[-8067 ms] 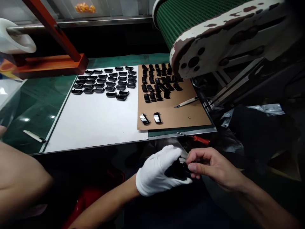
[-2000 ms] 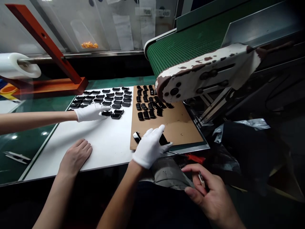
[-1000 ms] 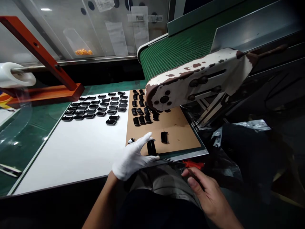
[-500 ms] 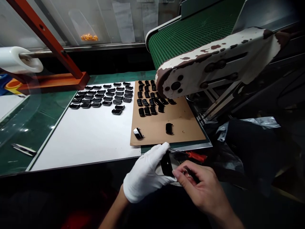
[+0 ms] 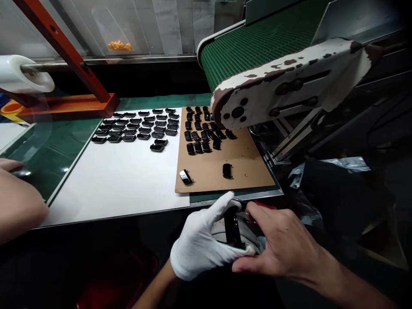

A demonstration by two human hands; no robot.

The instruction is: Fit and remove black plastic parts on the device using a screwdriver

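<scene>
My left hand (image 5: 202,240), in a white glove, grips a glossy black plastic part (image 5: 232,227) between thumb and fingers, just off the table's front edge. My bare right hand (image 5: 278,240) curls in from the right, its thumb at the part's near end by the glove and its index finger near the far end. Its other fingertips are hidden behind the part. A tool with a red handle (image 5: 262,205) and thin shaft, like a screwdriver, shows partly beyond the right fingers. On the brown cardboard (image 5: 206,182), two similar parts lie close by.
Rows of black parts cover the back of the white sheet (image 5: 122,180) and the cardboard. A green conveyor (image 5: 251,56) overhangs the cardboard. At left stand a film roll (image 5: 16,73) and an orange frame (image 5: 93,105). Another person's arm (image 5: 19,206) reaches in from the left edge.
My right hand has moved onto the black part; the small dark piece seen in its fingers is out of sight. The held part has tilted. Another person's arm has entered at left.
</scene>
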